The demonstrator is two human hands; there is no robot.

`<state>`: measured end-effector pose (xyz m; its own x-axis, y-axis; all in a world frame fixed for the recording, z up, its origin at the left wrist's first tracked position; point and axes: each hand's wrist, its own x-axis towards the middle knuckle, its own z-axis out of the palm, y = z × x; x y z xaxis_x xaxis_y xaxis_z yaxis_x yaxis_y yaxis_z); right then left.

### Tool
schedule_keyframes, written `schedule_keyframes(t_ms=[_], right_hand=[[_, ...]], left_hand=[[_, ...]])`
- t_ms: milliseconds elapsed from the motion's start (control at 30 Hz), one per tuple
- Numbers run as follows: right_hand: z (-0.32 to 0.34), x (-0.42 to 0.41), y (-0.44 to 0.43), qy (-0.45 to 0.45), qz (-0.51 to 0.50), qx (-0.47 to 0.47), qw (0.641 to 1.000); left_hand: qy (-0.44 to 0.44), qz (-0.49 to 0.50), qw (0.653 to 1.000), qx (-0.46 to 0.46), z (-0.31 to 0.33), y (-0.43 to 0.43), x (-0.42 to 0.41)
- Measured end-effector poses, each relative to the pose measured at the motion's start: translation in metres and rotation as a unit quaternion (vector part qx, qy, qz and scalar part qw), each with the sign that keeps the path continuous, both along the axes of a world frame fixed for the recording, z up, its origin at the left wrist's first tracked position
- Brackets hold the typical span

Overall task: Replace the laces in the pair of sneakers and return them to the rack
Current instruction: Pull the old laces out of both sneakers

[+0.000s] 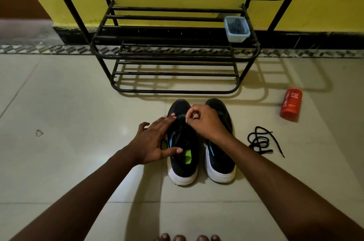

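Note:
Two black sneakers with white heels stand side by side on the floor, toes toward the rack. My left hand rests with straight fingers on the left sneaker, thumb near its opening. My right hand is curled above the gap between the shoes and pinches the black lace at the left sneaker's upper eyelets. The right sneaker is partly hidden under my right wrist. A loose black lace lies coiled on the floor to the right. The black metal shoe rack stands just beyond the shoes.
A small blue plastic tub with dark contents sits on the rack's middle shelf at the right. A red body-wash bottle lies on the floor, right of the rack. A yellow wall is behind. My toes show at the bottom edge.

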<state>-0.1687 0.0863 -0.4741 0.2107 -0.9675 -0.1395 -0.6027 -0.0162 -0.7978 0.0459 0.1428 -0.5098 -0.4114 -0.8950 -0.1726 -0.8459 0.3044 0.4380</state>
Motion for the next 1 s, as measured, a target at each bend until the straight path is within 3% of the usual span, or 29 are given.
schedule_keyframes(t_ms=[100,167,267,367,433,500,567,633,767,867,900,1000], right_hand=[[0.002,0.001,-0.001,0.074,0.042,-0.025,0.996],[0.006,0.005,-0.002,0.072,0.017,-0.027,0.997],[0.015,0.006,-0.005,-0.091,-0.112,0.062,0.988],[0.020,-0.004,-0.006,-0.287,-0.168,0.175,0.927],[0.018,-0.011,-0.006,-0.233,-0.106,0.164,0.953],[0.016,-0.015,-0.005,-0.046,-0.007,0.090,0.995],[0.014,-0.017,-0.005,0.091,0.062,0.031,0.993],[0.016,-0.020,-0.006,0.128,0.102,0.019,0.986],[0.025,-0.023,-0.008,0.126,0.143,-0.004,0.982],[0.020,-0.027,-0.010,0.141,0.078,-0.066,0.985],[0.019,-0.027,-0.011,0.107,0.053,-0.071,0.990],[0.019,-0.027,-0.013,-0.117,-0.026,-0.018,0.993]], left_hand=[[-0.003,-0.001,1.000,0.002,0.002,-0.001,-0.002],[-0.007,0.000,1.000,0.007,0.004,-0.002,-0.002],[-0.013,-0.001,1.000,0.016,0.005,-0.003,0.000],[-0.011,-0.002,1.000,0.017,0.005,-0.002,0.000],[-0.011,-0.002,1.000,0.017,0.006,-0.001,0.000],[-0.011,-0.002,1.000,0.018,0.006,-0.002,-0.001],[-0.014,-0.002,1.000,0.016,0.007,-0.001,-0.001],[-0.019,-0.003,1.000,0.020,0.007,-0.001,-0.001],[-0.021,-0.003,0.999,0.024,0.007,-0.002,-0.001],[-0.021,-0.001,0.999,0.026,0.007,-0.002,-0.002],[-0.019,-0.001,1.000,0.024,0.007,-0.001,-0.003],[-0.013,0.002,1.000,0.022,0.006,-0.001,-0.003]])
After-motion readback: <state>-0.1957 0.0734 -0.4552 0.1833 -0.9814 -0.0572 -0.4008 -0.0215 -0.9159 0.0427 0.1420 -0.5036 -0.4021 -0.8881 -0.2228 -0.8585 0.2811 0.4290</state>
